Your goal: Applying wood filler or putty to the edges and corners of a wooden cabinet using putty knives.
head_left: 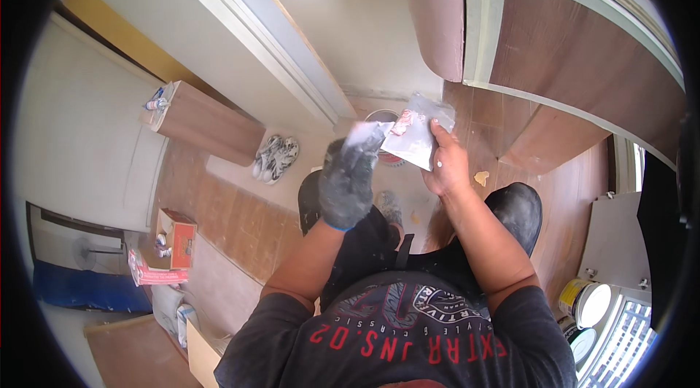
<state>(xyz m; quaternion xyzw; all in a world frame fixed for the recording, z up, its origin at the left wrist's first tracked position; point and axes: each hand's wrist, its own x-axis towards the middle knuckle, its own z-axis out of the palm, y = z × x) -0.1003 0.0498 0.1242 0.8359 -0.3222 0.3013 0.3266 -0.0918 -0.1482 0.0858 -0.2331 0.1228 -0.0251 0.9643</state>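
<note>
Knees (514,216) apart, the person clasps the right side of a pale, partly see-through packet (419,138) in the bare right hand (448,168); the gloved left hand (346,184) is at its left edge, too blurred to tell whether it grips. The packet is already up in hand, its handling seemingly unfinished; whether it is emptied cannot be told. Beyond, it partly hides a bucket (391,160); farther left lie shoes (275,159).

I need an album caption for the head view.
Gloved left hand beside bare right hand, which holds a pale, flat piece.
</note>
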